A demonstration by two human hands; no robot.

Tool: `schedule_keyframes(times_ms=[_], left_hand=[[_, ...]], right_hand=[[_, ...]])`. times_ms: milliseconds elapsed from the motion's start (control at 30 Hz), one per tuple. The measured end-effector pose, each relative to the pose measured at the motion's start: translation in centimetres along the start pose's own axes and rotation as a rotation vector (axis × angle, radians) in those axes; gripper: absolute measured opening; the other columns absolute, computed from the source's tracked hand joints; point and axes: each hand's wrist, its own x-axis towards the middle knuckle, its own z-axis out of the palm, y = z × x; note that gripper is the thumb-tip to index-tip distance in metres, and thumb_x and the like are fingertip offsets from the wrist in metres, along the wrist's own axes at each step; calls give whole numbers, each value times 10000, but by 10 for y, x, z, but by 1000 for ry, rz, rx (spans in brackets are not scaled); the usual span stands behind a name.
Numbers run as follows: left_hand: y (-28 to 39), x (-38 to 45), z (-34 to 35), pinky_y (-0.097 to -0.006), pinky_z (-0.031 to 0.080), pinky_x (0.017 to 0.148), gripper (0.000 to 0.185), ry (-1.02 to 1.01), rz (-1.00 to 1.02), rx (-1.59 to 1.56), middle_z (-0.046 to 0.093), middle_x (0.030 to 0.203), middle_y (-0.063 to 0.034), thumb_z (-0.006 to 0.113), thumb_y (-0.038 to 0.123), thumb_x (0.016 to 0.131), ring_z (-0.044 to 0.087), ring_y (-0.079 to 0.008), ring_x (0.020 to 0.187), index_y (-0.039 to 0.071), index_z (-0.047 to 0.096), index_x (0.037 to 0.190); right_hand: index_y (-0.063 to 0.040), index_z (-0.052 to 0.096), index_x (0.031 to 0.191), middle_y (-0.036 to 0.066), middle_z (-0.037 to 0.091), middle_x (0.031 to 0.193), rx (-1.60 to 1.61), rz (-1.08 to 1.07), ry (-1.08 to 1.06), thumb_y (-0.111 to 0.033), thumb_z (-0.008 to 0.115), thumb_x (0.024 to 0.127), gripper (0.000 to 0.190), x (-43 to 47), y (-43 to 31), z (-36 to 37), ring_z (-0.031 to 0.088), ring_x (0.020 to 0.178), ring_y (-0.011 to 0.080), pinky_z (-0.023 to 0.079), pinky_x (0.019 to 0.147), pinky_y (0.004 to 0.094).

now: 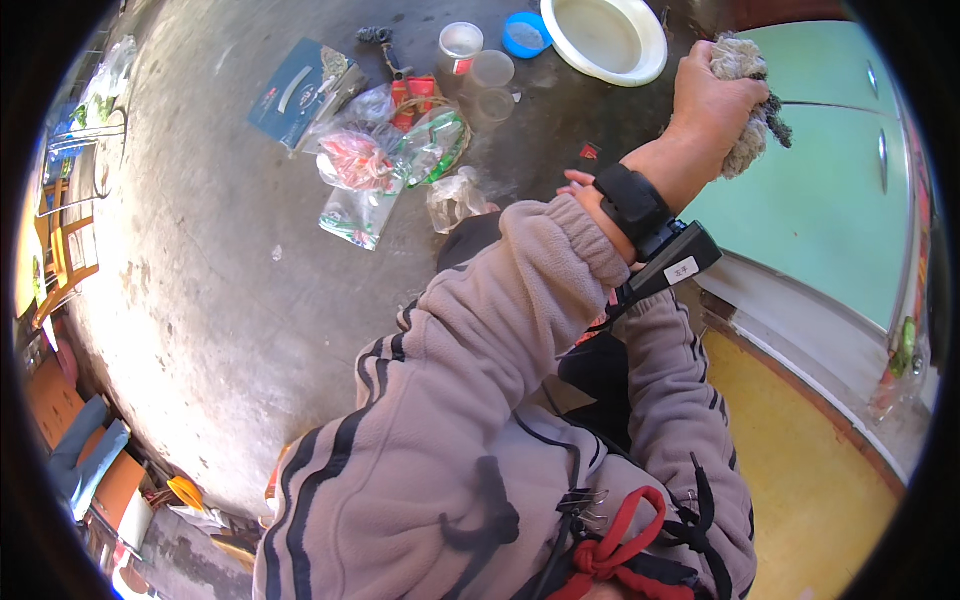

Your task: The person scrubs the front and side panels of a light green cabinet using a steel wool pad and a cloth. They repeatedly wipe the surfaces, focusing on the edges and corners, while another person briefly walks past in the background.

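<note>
My left hand (705, 112) reaches across to the upper right, its fingers closed around a bunched grey-white rag (744, 146) with a dark strand hanging off it. The rag is in front of a pale green cabinet (817, 195) with two metal handles; whether it touches the door I cannot tell. Under my left wrist, only a few fingertips of my right hand (579, 181) show. The rest of that hand is hidden behind the left forearm, so what it holds is not visible.
A white basin (604, 37) of cloudy water stands at the top, beside a blue bowl (527, 36) and clear plastic tubs (493, 69). Plastic bags (358, 161) and a blue box (300, 94) lie on the concrete floor. Wooden furniture (64, 255) lines the left edge.
</note>
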Motion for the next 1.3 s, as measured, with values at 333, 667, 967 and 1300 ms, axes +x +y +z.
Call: schedule_keyframes(times_ms=[333,667,967,1300], left_hand=[[6,-4,-1,-366,514,661,365,17,-12,-12,580,868,-109,693,12,691,585,-207,761,-13,502,1001],[8,-2,-3,-362,514,649,393,3,11,32,583,885,-101,688,19,719,596,-204,770,7,487,1057],[18,-2,-7,-344,531,642,411,-12,-13,30,603,919,-91,694,22,749,614,-196,771,11,504,1113],[18,-7,-4,-336,538,657,396,-55,-73,6,609,924,-95,685,17,759,620,-191,790,6,508,1112]], right_hand=[[-80,299,1445,140,585,1154,455,-20,245,-254,611,926,630,-68,102,8,593,1025,197,490,879,335],[-54,305,1439,135,586,1141,547,-38,263,-246,635,907,654,-84,130,28,595,1018,211,491,895,363],[-49,307,1437,132,589,1132,585,-63,277,-242,642,902,660,-88,140,34,599,1008,213,492,893,367],[-82,305,1442,129,599,1125,434,-91,237,-246,619,922,628,-62,109,26,606,990,192,493,856,324]])
